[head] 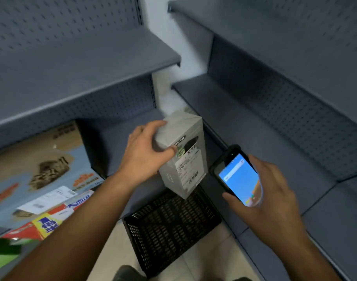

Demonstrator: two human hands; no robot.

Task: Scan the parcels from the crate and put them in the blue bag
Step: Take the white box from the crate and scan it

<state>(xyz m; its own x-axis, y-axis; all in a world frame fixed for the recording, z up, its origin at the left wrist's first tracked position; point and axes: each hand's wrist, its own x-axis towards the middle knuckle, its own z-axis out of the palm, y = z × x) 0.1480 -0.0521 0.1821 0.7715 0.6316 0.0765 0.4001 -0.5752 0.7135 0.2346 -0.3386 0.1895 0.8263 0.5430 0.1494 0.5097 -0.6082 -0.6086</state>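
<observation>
My left hand [145, 153] grips a grey box-shaped parcel [181, 159] by its upper end and holds it upright above the black mesh crate [169, 222] on the floor. A white shipping label with barcodes faces me on the parcel's front. My right hand [269, 195] holds a black handheld scanner [237, 175] with a lit blue screen, just right of the parcel. The crate's inside looks dark, and I see no parcels in it. No blue bag is in view.
Grey metal shelves with perforated backs surround me on the left and right. On the low left shelf lie a printed cardboard box [41, 159], a flat parcel with a white label [49, 201] and colourful packets [47, 224]. Pale floor tiles [204, 256] show around the crate.
</observation>
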